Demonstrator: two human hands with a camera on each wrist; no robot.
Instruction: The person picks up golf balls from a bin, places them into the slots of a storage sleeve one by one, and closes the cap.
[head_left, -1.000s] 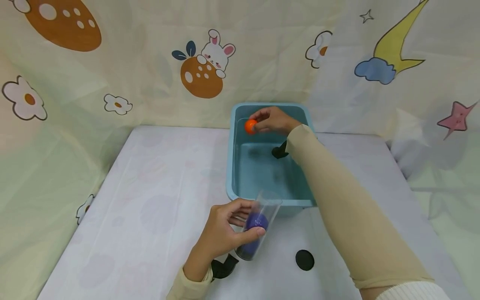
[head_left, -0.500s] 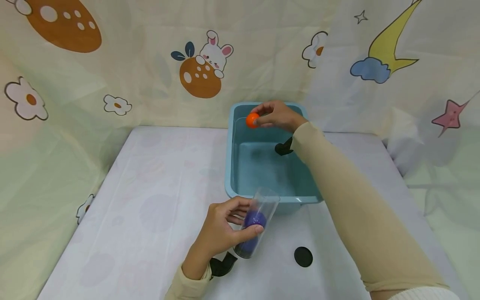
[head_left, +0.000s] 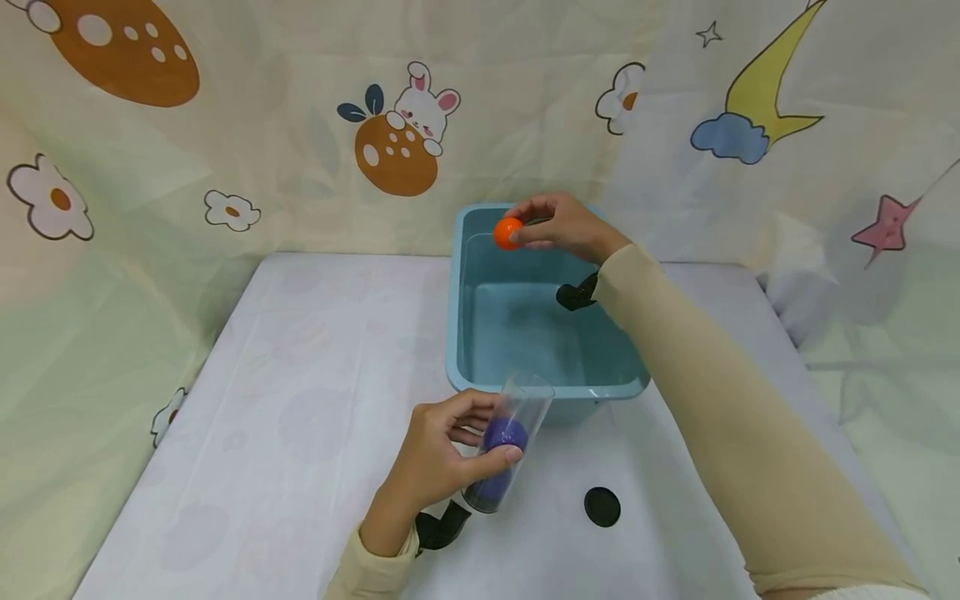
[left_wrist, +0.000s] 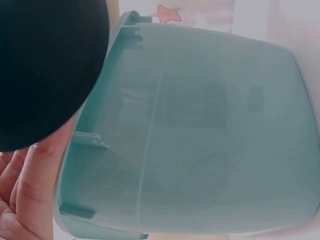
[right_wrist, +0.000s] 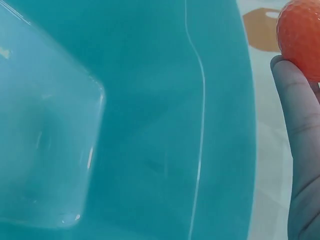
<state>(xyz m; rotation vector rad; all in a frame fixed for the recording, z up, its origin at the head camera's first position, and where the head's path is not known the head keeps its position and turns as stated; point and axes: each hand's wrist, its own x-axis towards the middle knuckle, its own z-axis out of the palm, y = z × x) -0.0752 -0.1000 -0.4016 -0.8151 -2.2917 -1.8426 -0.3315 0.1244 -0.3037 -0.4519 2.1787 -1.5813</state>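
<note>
My left hand (head_left: 442, 450) holds a clear tube (head_left: 525, 400), its fingers behind and thumb across the front. The tube leans, its mouth overlapping the near rim of a blue-green plastic bin (head_left: 453, 333). Purple balls (head_left: 506, 433) sit in the tube's lower part. In the left wrist view the tube's dark round base (left_wrist: 50, 70) fills the upper left corner. My right hand (head_left: 562, 225) pinches an orange golf ball (head_left: 507, 233) above the far part of the bin. The ball's dimples show in the right wrist view, with a finger (right_wrist: 300, 115) against it.
The bin stands on a white-covered table (head_left: 337, 358), close to a patterned cloth backdrop (head_left: 525, 100). A black disc (head_left: 602, 507) lies on the table before it. Black wrist mounts show at both cuffs, the left one (head_left: 442, 527) low near the table.
My right hand has risen a little and drifted right with the orange golf ball. The left hand keeps its hold on the tube. The whole head view has shifted slightly.
</note>
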